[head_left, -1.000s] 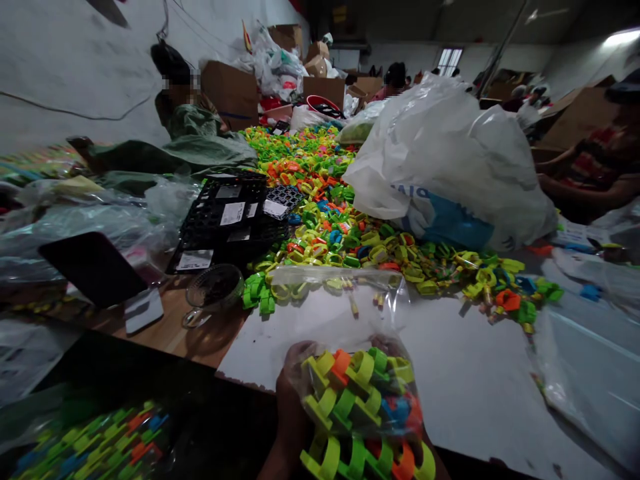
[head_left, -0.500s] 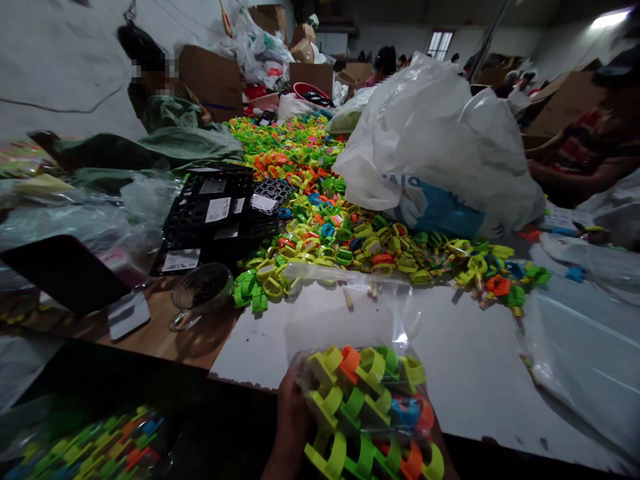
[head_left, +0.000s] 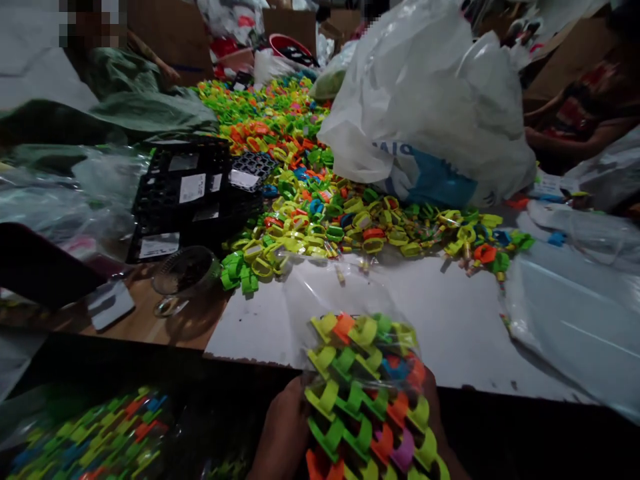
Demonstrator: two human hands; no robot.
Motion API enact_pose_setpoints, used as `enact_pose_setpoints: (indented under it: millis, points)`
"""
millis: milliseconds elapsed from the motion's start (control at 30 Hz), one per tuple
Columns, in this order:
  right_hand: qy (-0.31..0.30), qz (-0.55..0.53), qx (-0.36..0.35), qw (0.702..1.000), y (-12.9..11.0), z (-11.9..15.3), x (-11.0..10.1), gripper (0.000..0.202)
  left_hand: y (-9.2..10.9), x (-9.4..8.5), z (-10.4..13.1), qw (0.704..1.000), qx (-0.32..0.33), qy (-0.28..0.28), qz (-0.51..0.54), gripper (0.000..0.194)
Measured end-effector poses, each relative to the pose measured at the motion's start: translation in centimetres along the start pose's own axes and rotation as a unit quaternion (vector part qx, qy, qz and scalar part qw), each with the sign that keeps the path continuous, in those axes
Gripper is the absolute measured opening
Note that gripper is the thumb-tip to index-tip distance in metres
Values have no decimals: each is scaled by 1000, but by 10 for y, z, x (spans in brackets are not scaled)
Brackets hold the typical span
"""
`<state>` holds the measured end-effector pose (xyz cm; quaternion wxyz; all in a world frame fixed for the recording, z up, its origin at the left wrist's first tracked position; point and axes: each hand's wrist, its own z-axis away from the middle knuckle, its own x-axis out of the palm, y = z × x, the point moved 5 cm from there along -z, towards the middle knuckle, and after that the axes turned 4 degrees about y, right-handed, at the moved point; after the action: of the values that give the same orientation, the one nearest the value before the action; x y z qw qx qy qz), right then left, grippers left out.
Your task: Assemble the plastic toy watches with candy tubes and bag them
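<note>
In front of me, over the near table edge, a clear plastic bag [head_left: 367, 393] is packed with neat rows of curved plastic bands in yellow, green, orange, blue and purple. My left hand [head_left: 286, 423] grips its left side, fingers hidden behind it. On the opposite side my right hand [head_left: 433, 393] holds the bag, mostly covered by it. The bag's upper part is unfilled film lying toward the white board [head_left: 460, 320]. Beyond it spreads a large heap of loose bands [head_left: 300, 220] in the same colours.
A big white plastic sack [head_left: 425, 113] stands on the heap. To the left are black trays with labels [head_left: 185, 193], a glass bowl [head_left: 185, 273] and a dark tablet-like panel [head_left: 45, 267]. Another filled bag [head_left: 95, 433] lies lower left. Clear bags [head_left: 570, 320] lie right. Other people sit behind.
The view has tipped downward and shifted slightly right. More rows of bands in the held bag now show, and its upper film has sagged lower. Both hands keep hold of it.
</note>
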<state>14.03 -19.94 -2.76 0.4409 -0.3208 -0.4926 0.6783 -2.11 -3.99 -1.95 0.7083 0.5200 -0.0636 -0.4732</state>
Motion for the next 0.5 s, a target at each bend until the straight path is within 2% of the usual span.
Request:
enact_pose_setpoints:
  millis: [67,133,200,267,367,433,500]
  points:
    - [30,58,-22,998,2,8,-10,25,-9,7,1,999,-35,-25,-3,23]
    - [25,139,-76,987,1,13,-19,20,-16,14,0,997,-57,-45,2,24]
    - [-3,208,-143,968,-2,14,-25,16,-19,17,-2,998,-28,-61,-4,23]
    - [-6,253,-200,946,-7,12,-30,11,-17,14,-6,998,27,-54,-34,22]
    - [25,274,-237,932,-17,2,-32,6,-8,-1,-12,988,106,40,-106,20]
    - [48,262,-233,935,-23,-4,-30,10,3,-13,-15,967,166,128,-143,21]
    - [96,237,-227,940,-29,-6,-31,17,16,-19,-17,940,229,191,-166,22]
